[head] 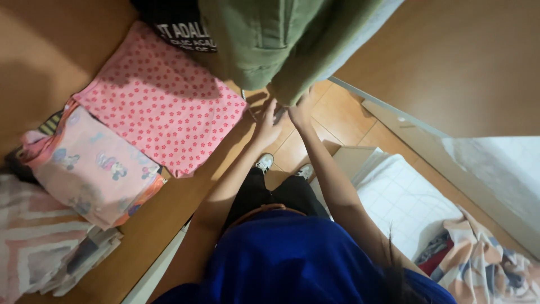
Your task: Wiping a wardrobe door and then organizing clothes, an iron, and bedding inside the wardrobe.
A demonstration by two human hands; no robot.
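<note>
Nearest the camera, a blue top [292, 259] fills the bottom of the view, with 2 bare forearms reaching away from it. The left hand [266, 125] and right hand [301, 110] sit close together, both raised to the lower hem of a green garment [281, 42]. The right hand's fingers pinch the hem; the left hand's fingers are curled at the hem just beside it, though whether they grip the cloth I cannot tell. The garment is thick, matte cloth with stitched seams, hanging in heavy folds above both hands.

Left of the hands lies a wooden worktop [45, 50], its edge running diagonally close to the left forearm. On it, a pink flower-print cloth [160, 101] lies flat and square just left of the left hand. Farther left sits a pale cartoon-print folded piece [90, 166], then a chevron-striped pile [34, 236].

Below the hands, wood floor tiles [343, 115] show open room. Right of the right arm lies a white quilted pad [402, 200].
</note>
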